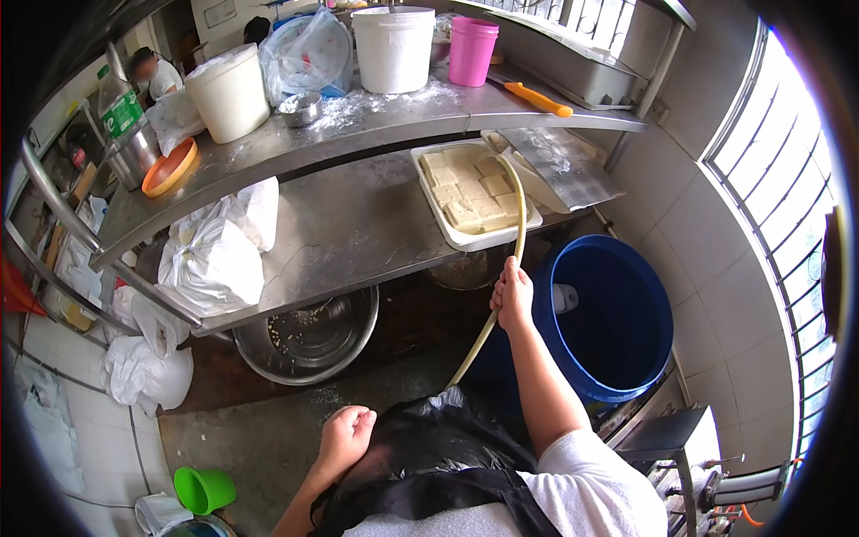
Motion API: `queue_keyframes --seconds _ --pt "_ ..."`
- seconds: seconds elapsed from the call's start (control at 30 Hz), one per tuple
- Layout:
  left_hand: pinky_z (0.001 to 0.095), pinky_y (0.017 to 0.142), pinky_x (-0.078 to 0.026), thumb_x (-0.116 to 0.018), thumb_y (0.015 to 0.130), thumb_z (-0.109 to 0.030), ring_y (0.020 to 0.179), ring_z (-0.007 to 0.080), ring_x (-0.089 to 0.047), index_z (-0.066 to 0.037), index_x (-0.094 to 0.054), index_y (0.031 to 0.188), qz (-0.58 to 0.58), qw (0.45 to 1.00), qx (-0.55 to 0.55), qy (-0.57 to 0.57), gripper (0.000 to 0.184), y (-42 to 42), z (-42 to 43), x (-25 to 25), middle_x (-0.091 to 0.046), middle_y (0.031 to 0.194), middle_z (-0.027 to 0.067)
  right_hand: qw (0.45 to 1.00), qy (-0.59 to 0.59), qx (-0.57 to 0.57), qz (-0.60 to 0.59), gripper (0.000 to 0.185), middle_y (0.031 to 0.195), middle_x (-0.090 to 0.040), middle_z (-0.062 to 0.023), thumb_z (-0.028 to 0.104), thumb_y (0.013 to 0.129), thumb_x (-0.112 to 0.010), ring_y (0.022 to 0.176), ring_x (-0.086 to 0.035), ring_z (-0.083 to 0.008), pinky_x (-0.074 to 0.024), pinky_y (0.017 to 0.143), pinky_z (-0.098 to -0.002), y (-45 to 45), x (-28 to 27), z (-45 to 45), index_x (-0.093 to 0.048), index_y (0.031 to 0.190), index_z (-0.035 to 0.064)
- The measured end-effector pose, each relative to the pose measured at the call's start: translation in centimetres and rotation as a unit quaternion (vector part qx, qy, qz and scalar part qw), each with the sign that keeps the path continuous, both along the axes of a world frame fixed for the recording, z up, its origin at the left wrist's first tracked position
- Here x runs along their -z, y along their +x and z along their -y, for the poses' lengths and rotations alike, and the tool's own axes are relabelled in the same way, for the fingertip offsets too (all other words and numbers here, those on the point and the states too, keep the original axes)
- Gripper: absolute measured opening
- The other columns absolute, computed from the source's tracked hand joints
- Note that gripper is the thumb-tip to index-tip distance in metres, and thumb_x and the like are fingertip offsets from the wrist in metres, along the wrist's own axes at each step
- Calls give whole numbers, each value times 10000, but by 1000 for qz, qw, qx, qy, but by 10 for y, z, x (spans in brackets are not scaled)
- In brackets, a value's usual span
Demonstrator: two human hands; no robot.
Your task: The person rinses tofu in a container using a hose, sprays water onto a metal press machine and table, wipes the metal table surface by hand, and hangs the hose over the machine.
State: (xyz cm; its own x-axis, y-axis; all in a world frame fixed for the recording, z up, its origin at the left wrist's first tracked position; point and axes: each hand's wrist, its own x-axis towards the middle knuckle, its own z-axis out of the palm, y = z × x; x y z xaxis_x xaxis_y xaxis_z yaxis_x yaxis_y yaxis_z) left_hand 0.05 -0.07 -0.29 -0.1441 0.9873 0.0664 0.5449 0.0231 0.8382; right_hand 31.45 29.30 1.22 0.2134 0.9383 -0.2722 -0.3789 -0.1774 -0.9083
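My right hand (514, 294) is wrapped around a pale yellow hose (483, 345). The hose runs from in front of the black apron (429, 438) up past the hand, and its upper end curves over a white tub (494, 240) on the lower steel shelf. Pale square blocks that look like tofu (465, 192) lie in rows in the tub. Low at the left of the apron, my left hand (347, 436) is closed in a fist, with nothing visible in it. Beside my right forearm stands a large blue barrel (658, 313).
A steel basin (358, 345) with scattered beans sits under the shelf, left of the hose. White plastic bags (215, 259) rest on the shelf's left end. Above, an orange-handled knife (541, 100) lies near white buckets (394, 54). A green cup (204, 490) is on the floor.
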Motion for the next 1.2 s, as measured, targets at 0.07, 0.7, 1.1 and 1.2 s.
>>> queue_keyframes --seconds 0.07,0.7,1.1,1.2 --pt "407 724 -590 -717 1000 -252 793 324 -733 12 -734 967 -1 1000 0 1 266 1 1 1 -750 903 173 1000 -10 -2 5 451 545 -351 60 535 1065 -593 396 -319 -94 -335 410 -292 1 3 6 -462 826 175" --pt "403 696 -581 -719 1004 -246 769 314 -725 5 -731 964 6 1000 2 15 255 1 0 7 -744 878 168 999 5 50 -13 424 563 -342 53 509 1083 -576 417 -329 -98 -336 417 -288 6 23 51 -464 861 165" --pt "400 687 -580 -722 1002 -242 754 306 -722 4 -730 963 -3 1000 8 15 249 2 -2 5 -743 870 165 998 9 51 -19 424 562 -337 58 502 1086 -573 415 -318 -90 -332 412 -283 5 29 53 -469 854 162" --pt "397 688 -581 -721 1002 -241 755 301 -723 4 -731 965 -5 1000 8 9 248 2 -1 4 -744 873 164 999 8 49 -19 423 562 -337 59 499 1087 -571 415 -319 -89 -331 411 -282 4 30 52 -470 853 161"
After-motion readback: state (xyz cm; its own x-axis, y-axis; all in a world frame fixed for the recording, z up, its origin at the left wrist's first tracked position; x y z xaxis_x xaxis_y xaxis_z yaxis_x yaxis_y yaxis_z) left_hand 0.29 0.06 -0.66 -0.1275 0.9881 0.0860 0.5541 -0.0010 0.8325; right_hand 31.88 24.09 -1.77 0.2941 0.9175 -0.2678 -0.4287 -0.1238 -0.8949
